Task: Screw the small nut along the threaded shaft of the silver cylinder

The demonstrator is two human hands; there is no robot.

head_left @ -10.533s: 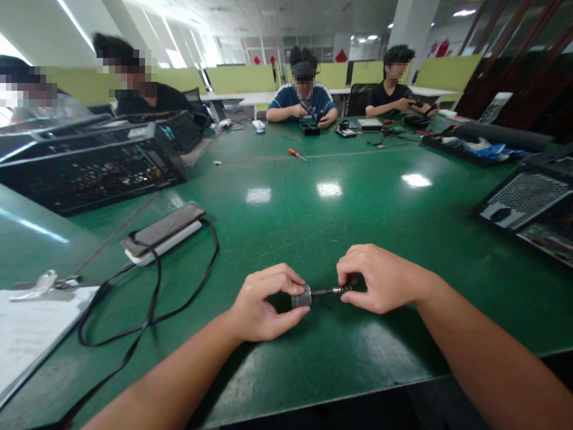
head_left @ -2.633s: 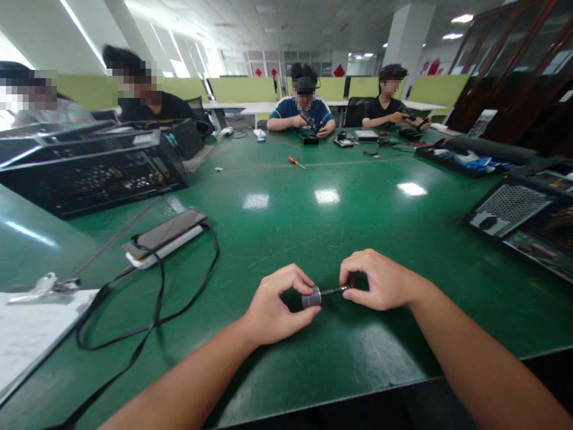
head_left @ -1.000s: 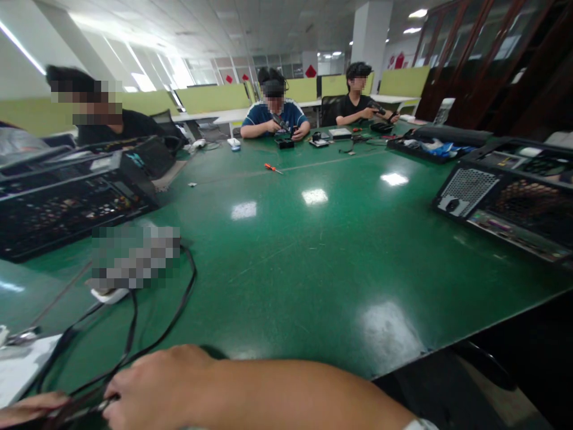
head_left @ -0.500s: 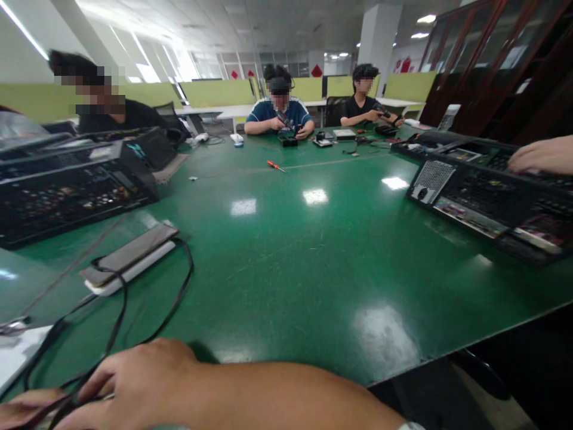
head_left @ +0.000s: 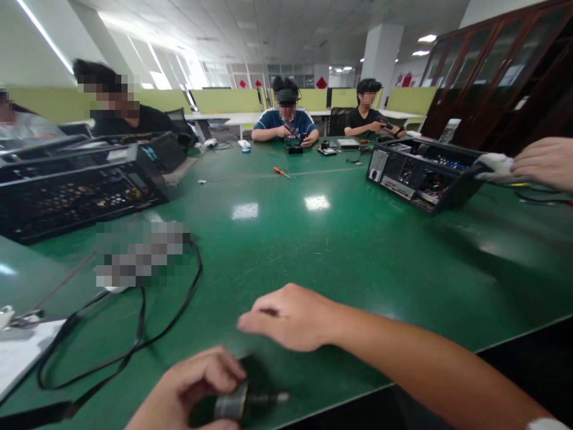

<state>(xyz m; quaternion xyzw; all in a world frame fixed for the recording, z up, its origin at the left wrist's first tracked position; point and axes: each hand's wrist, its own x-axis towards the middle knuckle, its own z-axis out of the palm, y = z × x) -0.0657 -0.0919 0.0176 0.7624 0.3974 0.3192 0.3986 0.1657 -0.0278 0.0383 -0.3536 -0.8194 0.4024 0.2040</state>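
My left hand (head_left: 192, 382) is at the bottom edge, its fingers wrapped round a short grey cylinder with a thin shaft (head_left: 233, 399). The shaft points right and has a pale tip; motion blurs it, so its exact kind is unclear. Above and to the right, my right hand (head_left: 293, 316) hovers over the green table (head_left: 277, 245). Its fingers are curled in, thumb against them, and nothing shows between them. A looped black cable (head_left: 197, 275) lies left of both hands, running from a blurred-out long block.
A dark computer case (head_left: 80, 191) stands at left, and another open case (head_left: 421, 173) at right beside a co-worker's hand (head_left: 544, 161). An orange screwdriver (head_left: 281, 172) lies mid-table. Papers (head_left: 27, 352) lie at lower left. Several people sit round the table.
My right hand has moved up and right from the cable at lower left. My left hand now shows the shafted cylinder. The right-hand case has shifted back and left.
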